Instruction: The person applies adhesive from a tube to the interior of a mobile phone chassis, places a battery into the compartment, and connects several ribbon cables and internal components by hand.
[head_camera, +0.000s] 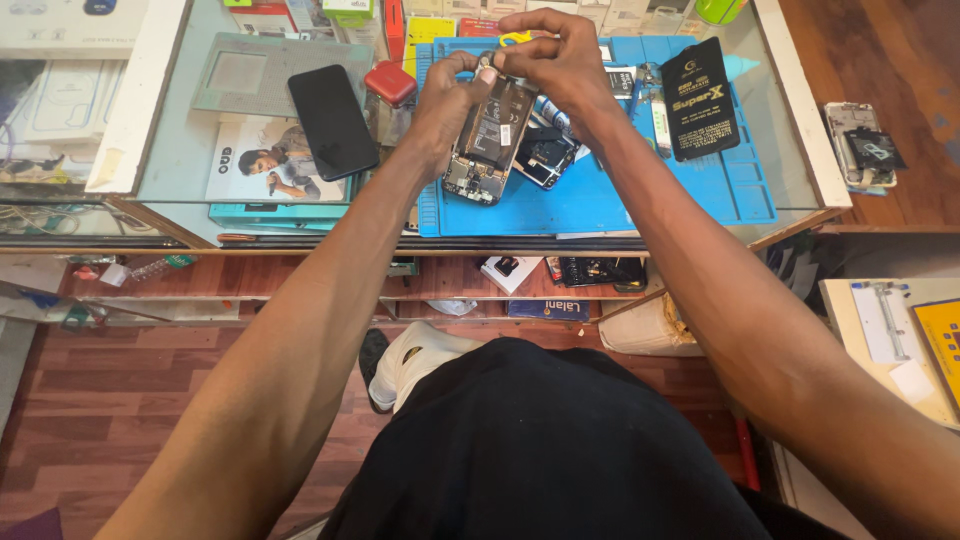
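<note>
My left hand (447, 97) holds an opened phone (488, 145) by its left side, tilted above the blue work mat (640, 195); the phone's back is off and its boards show. My right hand (553, 58) pinches at the phone's top end with its fingertips closed on a small part that I cannot make out. A second dark phone part (545, 157) lies on the mat right behind the held phone.
A black phone (332, 120) lies face up on a grey pad (240, 75) at the left, beside a small red case (390, 82). A black battery pack (700, 97) rests on the mat's right. Another opened phone (862, 143) sits on the wooden ledge at far right. Boxes line the counter's back edge.
</note>
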